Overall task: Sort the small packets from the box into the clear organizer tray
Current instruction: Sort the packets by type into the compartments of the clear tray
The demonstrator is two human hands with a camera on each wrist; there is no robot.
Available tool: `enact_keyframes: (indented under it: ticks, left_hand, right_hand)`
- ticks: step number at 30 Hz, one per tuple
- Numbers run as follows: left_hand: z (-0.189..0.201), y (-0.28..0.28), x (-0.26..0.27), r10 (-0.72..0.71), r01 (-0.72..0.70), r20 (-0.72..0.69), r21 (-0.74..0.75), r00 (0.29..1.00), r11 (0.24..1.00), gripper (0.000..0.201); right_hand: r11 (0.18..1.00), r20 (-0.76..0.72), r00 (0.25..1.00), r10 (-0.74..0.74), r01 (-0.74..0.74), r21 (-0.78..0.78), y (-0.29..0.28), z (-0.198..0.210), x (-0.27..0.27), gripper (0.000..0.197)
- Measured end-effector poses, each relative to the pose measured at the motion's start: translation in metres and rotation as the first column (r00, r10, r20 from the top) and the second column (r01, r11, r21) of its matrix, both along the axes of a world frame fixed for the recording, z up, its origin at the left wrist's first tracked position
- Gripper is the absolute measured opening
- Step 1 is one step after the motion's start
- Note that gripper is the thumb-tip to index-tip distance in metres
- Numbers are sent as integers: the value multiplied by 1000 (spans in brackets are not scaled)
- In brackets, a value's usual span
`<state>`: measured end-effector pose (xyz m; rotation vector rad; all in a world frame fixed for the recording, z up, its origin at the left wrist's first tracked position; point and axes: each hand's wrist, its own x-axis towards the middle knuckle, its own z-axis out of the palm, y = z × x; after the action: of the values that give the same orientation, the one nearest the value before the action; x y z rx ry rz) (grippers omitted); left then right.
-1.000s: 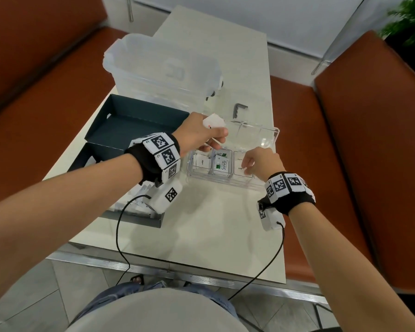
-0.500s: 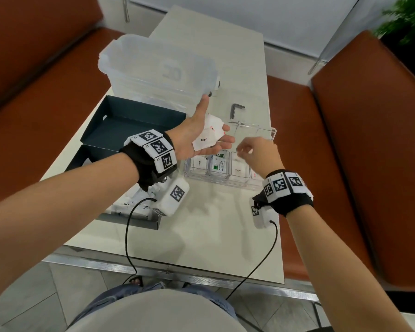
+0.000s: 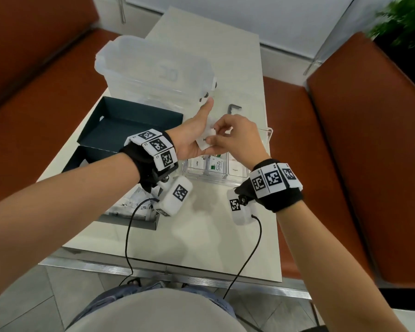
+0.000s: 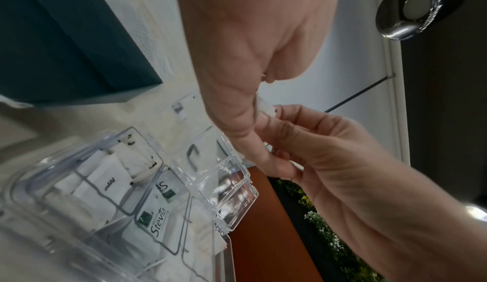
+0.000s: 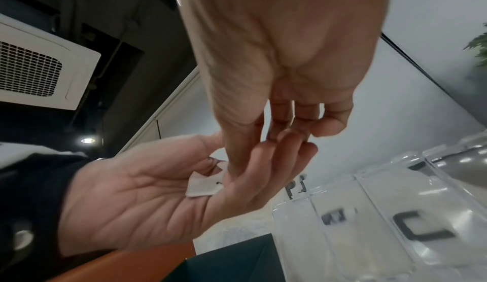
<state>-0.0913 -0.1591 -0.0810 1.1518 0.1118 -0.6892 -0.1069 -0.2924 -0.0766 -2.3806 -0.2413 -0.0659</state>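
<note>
My left hand (image 3: 192, 137) is held palm up above the clear organizer tray (image 3: 267, 136), fingers straight, with small white packets (image 3: 203, 144) lying on the palm. My right hand (image 3: 235, 137) reaches over from the right and pinches one packet (image 5: 202, 186) between thumb and fingers. The tray's near compartments hold white packets and a Stevia packet (image 3: 217, 166). In the left wrist view the right hand (image 4: 303, 140) pinches the packet's edge (image 4: 266, 107) beside the left hand (image 4: 250, 57). The dark box (image 3: 130, 222) with more packets lies under my left forearm.
The box's dark lid (image 3: 130, 125) lies open side up, left of the hands. A large clear plastic container (image 3: 153, 70) stands behind it. A small hex key (image 3: 234, 109) lies on the table beyond the tray. Orange benches flank the table.
My left hand turned palm up and opened flat with the packets on it. My right hand rose from the tray, moved left and took hold of a packet on the palm.
</note>
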Motion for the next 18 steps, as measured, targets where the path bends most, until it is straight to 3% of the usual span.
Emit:
enact_keyframes:
  ticks: [5,8,12,14,18]
  left_hand:
    - [1,4,1,32,-31,20,-21,999,999,42]
    - [-1,10,2,63,-63,30,1,998,998,33]
    - [-8,20,4,173,-177,77,53,982,983,29]
    - [-10,25,6,200,-209,116,67,973,976,30]
    - [-11,34,9,174,-208,212,149,962,967,27]
  right_hand:
    - [977,-22,993,-113,115,178,-7,6,9,13]
    - [909,-100,984,-147,174,379,-10,6,9,14]
    - [814,-242,962,-124,238,529,-6,1,8,18]
    - [801,-290,954,-81,235,550,-4,-1,8,25]
    - [879,-284,957,-60,186,439,0,0,12,31]
